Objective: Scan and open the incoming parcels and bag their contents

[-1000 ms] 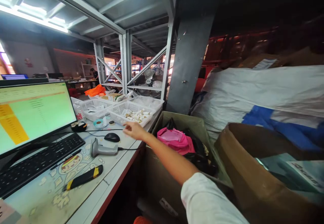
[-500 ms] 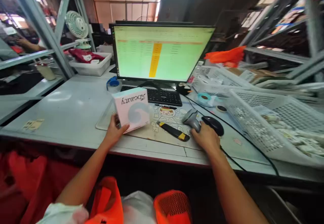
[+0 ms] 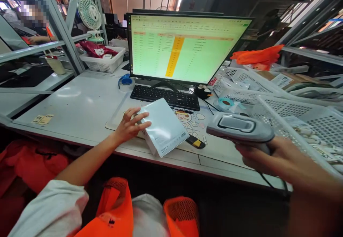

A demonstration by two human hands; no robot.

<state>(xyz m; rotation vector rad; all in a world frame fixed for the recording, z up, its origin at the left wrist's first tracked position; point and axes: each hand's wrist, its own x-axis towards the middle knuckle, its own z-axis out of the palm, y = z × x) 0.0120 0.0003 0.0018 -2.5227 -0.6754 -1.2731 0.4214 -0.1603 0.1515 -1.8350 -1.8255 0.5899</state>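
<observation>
Both grips are full: the right hand (image 3: 280, 156) is wrapped around the scanner (image 3: 239, 127), now lifted above the surface (image 3: 72, 110); the left hand (image 3: 130, 125) pinches the box (image 3: 163, 124) (it has turned, barcode (image 3: 183, 135) showing) near the front edge. Behind stand a screen (image 3: 152, 48) and a fan (image 3: 90, 13).

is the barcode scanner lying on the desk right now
No, the right hand grips the scanner by its handle, holding it up above the desk.

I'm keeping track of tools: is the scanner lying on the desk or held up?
Held up: the right hand grips the scanner in the air, above the desk.
</observation>
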